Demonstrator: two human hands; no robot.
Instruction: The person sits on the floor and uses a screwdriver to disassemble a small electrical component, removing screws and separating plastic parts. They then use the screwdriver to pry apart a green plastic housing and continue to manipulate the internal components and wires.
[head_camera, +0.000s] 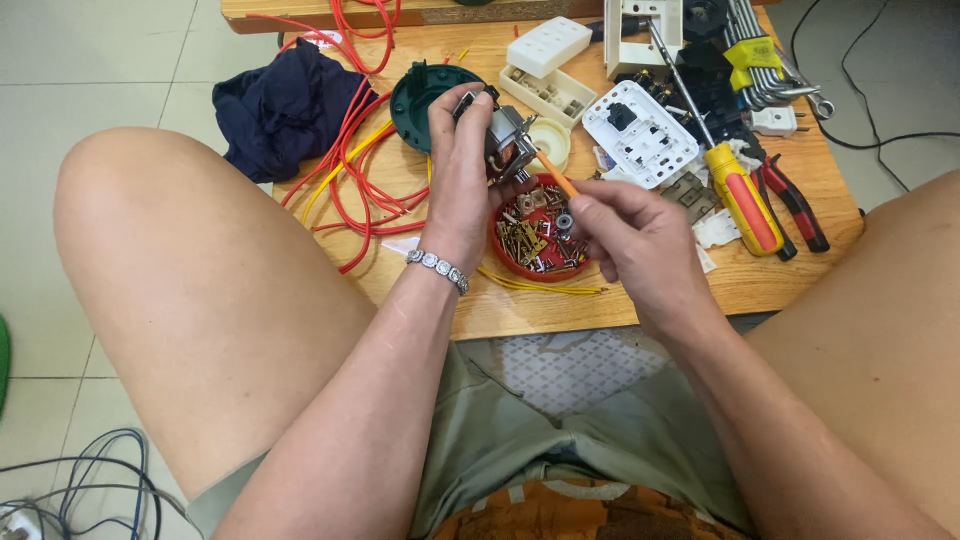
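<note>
My left hand (462, 165) is up over the middle of the worktop (600, 300), fingers clamped around a small grey metal switch part (508, 140), holding it just above the red dish (541, 243). My right hand (630, 235) sits just to the right of it, fingers pinched together on a thin orange-handled tool (556, 178), whose tip reaches up and left to touch the part. The red dish below is full of brass screws and small fittings. Left of my hands lie loops of red wire (365, 170) with a few yellow strands, and a dark blue cloth (285, 110) is bunched at the far left edge. Just beyond my left hand sits a dark green round cover (420, 95). To the right there's a white switch plate (640, 135), then a yellow-and-red screwdriver (740, 195) and red-handled pliers (795, 205) side by side. At the far right corner lies a bundle of hex keys (765, 60). A silver bracelet (438, 268) is on my left wrist.
</note>
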